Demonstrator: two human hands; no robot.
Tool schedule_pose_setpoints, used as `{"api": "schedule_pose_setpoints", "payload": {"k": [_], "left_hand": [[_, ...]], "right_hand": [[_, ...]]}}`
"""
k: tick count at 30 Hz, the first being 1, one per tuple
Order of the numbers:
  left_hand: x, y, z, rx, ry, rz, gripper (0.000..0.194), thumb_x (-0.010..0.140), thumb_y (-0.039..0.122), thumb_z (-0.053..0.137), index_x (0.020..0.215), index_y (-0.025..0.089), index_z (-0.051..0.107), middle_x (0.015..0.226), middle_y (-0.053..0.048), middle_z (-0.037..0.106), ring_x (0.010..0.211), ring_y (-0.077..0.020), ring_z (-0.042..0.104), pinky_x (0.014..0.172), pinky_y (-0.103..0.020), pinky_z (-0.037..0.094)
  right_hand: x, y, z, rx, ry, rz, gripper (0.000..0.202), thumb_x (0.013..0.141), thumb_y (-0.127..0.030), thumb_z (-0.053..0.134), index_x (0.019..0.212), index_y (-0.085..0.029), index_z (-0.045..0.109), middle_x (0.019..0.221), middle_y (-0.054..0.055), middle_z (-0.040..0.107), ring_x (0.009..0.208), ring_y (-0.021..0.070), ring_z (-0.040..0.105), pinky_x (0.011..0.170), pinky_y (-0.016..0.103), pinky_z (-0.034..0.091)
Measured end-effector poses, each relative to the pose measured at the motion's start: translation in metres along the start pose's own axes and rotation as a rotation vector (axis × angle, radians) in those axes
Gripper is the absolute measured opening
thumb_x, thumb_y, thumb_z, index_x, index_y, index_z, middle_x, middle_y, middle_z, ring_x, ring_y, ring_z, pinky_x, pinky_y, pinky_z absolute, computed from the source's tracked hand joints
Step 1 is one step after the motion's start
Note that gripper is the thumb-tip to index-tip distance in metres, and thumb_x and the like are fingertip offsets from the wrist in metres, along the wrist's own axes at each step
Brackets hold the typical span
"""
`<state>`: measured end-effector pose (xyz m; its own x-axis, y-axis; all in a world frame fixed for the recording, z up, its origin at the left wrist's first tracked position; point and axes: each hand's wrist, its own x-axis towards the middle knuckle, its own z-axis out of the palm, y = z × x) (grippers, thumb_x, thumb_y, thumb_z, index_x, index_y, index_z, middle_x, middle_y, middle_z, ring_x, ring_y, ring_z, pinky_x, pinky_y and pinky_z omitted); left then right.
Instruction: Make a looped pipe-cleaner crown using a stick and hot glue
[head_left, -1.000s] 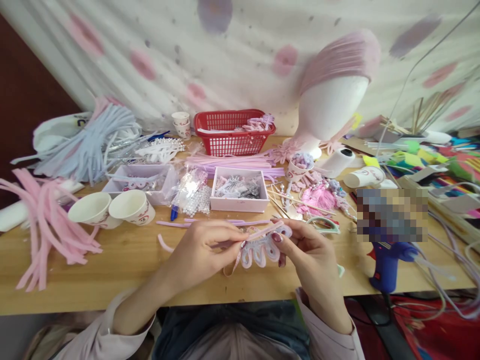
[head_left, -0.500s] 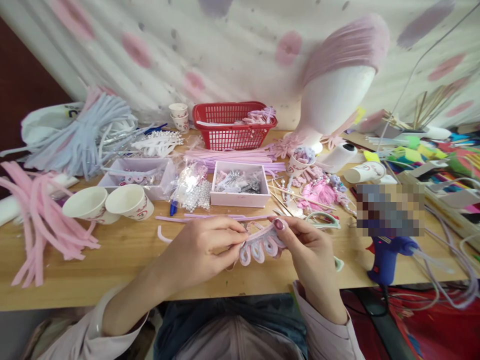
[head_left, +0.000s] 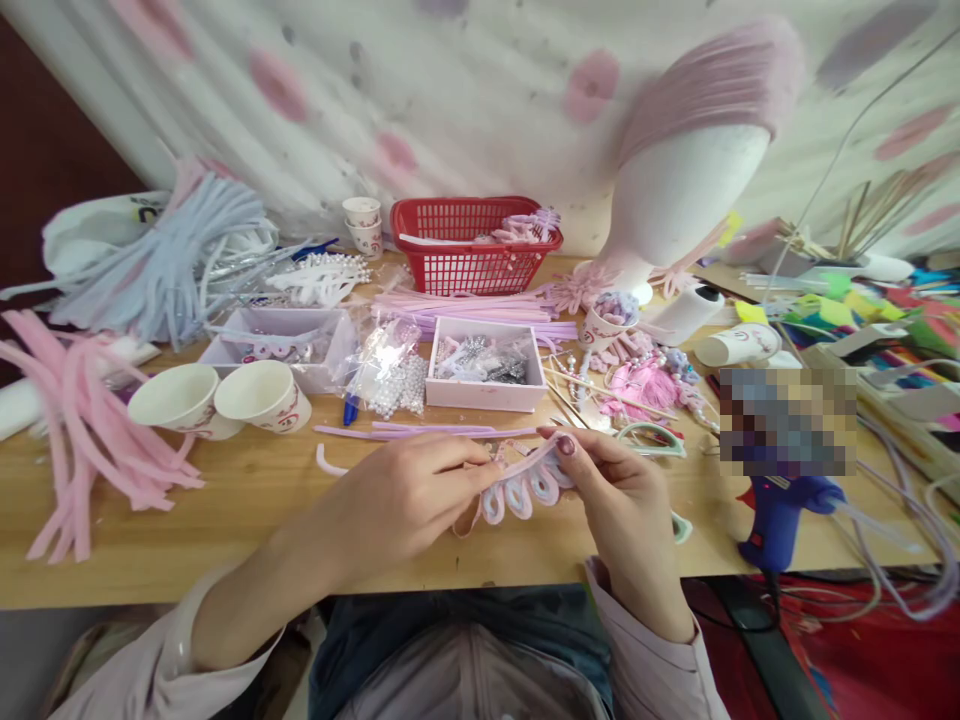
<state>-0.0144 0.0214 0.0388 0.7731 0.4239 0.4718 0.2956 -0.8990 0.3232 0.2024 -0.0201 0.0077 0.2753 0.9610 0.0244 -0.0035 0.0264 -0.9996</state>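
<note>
A pink and pale-blue looped pipe-cleaner piece (head_left: pixel 525 492) is held between my hands above the table's near edge. Its row of loops hangs downward from a straight pink strip along the top. My left hand (head_left: pixel 412 500) pinches the strip's left end with thumb and fingers. At the right end, my right hand (head_left: pixel 619 490) grips it, thumb in front and fingers behind. A thin pinkish loop (head_left: pixel 466 515) dangles below my left fingertips. Loose lilac pipe cleaners (head_left: pixel 427 431) lie just behind my hands. Scissors with pale green handles (head_left: pixel 652 440) rest partly hidden behind my right hand.
A blue glue gun (head_left: pixel 776 520) stands to the right, its upper part pixelated. Two paper cups (head_left: pixel 262 400) and pink pipe cleaners (head_left: pixel 82 430) are at left. Behind are a white box (head_left: pixel 487 395), a red basket (head_left: pixel 472 270) and a white mannequin head (head_left: pixel 682 190).
The looped piece has tilted slightly, its loops now facing me more openly. My left fingers have shifted a little along the strip's end. The view has moved slightly.
</note>
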Motion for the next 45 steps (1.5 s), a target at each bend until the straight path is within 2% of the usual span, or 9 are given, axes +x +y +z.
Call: {"api": "schedule_pose_setpoints", "payload": {"k": [4,10,16,21,26,29,34,38,45], "left_hand": [[0.0,0.001,0.0,0.07,-0.05,0.005,0.034,0.101,0.007,0.041,0.123,0.012,0.067,0.11,-0.011,0.077,0.103,-0.0209,0.072,0.09,-0.035,0.061],[0.001,0.003,0.002,0.198,-0.021,0.063,0.036,0.103,0.009,0.035,0.115,0.007,0.069,0.102,-0.013,0.077,0.095,-0.0225,0.072,0.086,-0.038,0.062],[0.0,0.0,-0.001,0.098,-0.047,-0.012,0.034,0.104,0.013,0.038,0.119,0.011,0.068,0.104,-0.012,0.075,0.095,-0.0227,0.071,0.082,-0.038,0.061],[0.003,-0.004,0.008,-0.005,0.025,-0.086,0.031,0.102,0.017,0.049,0.128,0.016,0.066,0.113,-0.01,0.075,0.101,-0.0205,0.072,0.086,-0.035,0.06],[0.01,0.0,0.019,-0.026,0.158,-0.042,0.026,0.101,0.013,0.051,0.115,0.011,0.072,0.102,-0.011,0.078,0.096,-0.0182,0.074,0.082,-0.028,0.061],[0.01,0.001,0.019,-0.022,0.18,-0.041,0.027,0.101,0.012,0.05,0.114,0.013,0.073,0.1,-0.01,0.079,0.096,-0.0172,0.075,0.084,-0.028,0.062],[0.011,0.004,0.017,0.038,0.187,-0.047,0.027,0.101,0.013,0.049,0.111,0.014,0.073,0.096,-0.009,0.079,0.091,-0.0191,0.076,0.082,-0.031,0.064],[0.014,0.007,0.019,0.114,0.206,-0.041,0.026,0.101,0.011,0.047,0.102,0.011,0.074,0.089,-0.01,0.079,0.081,-0.0195,0.076,0.07,-0.031,0.064],[0.006,0.006,0.019,0.054,0.236,-0.092,0.017,0.096,0.008,0.058,0.108,0.01,0.071,0.098,-0.009,0.08,0.092,-0.0169,0.074,0.086,-0.028,0.058]], "right_hand": [[0.001,0.001,-0.002,0.009,-0.05,0.03,0.03,0.078,-0.049,0.08,0.084,-0.02,0.083,0.065,0.004,0.073,0.054,0.0152,0.064,0.051,0.025,0.056],[0.001,0.004,-0.004,0.019,-0.083,0.052,0.026,0.079,-0.046,0.081,0.083,-0.02,0.082,0.071,0.004,0.076,0.058,0.0169,0.068,0.055,0.026,0.059],[0.0,0.006,-0.004,-0.004,-0.047,0.013,0.025,0.083,-0.045,0.078,0.086,-0.021,0.082,0.074,0.005,0.077,0.065,0.0174,0.069,0.059,0.025,0.058],[0.0,0.003,0.0,0.045,-0.1,0.024,0.025,0.079,-0.045,0.081,0.082,-0.02,0.082,0.076,0.005,0.078,0.064,0.0181,0.071,0.059,0.027,0.062],[-0.004,0.001,0.007,0.094,-0.08,0.029,0.027,0.074,-0.047,0.084,0.084,-0.022,0.083,0.074,0.005,0.079,0.063,0.0201,0.073,0.055,0.03,0.064],[-0.006,0.001,0.008,0.083,-0.049,0.027,0.029,0.07,-0.047,0.087,0.085,-0.023,0.084,0.078,0.006,0.08,0.068,0.0232,0.074,0.058,0.034,0.066],[-0.007,0.001,0.009,0.063,-0.036,0.012,0.027,0.072,-0.048,0.085,0.084,-0.023,0.084,0.077,0.007,0.08,0.067,0.0239,0.074,0.057,0.036,0.066],[-0.006,0.0,0.011,0.062,-0.027,-0.005,0.021,0.075,-0.043,0.083,0.081,-0.023,0.083,0.075,0.005,0.079,0.066,0.0217,0.073,0.057,0.032,0.064],[0.001,0.01,0.007,0.171,0.007,0.039,0.018,0.08,-0.04,0.081,0.076,-0.022,0.08,0.068,0.001,0.075,0.06,0.013,0.065,0.057,0.021,0.054]]}}
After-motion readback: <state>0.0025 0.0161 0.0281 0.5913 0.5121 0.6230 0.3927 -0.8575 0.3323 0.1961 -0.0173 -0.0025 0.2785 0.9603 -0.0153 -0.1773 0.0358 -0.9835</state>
